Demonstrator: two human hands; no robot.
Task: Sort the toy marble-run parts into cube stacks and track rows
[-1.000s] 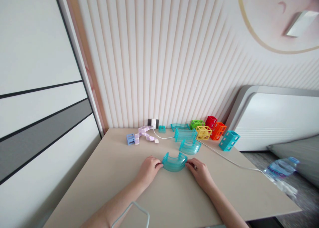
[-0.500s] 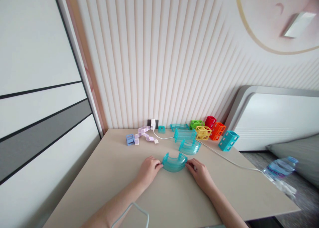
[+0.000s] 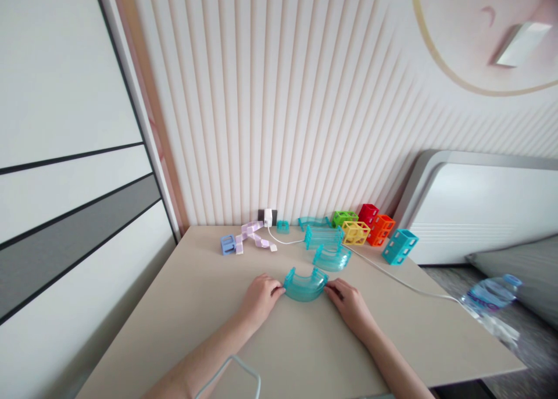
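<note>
A clear teal curved track piece rests on the table, its bow facing me. My left hand pinches its left end between thumb and fingers. At the opposite end, my right hand has its fingertips closed on the right edge. Just behind lies a second teal curved track piece, touched by neither hand. Beyond that are a straight teal track piece and a wavy teal piece by the wall.
Toward the back left lie a blue block and lilac linked pieces. Yellow, orange and teal open-frame blocks stand at the back right. A white cable crosses the right side. A bottle lies beyond the table edge.
</note>
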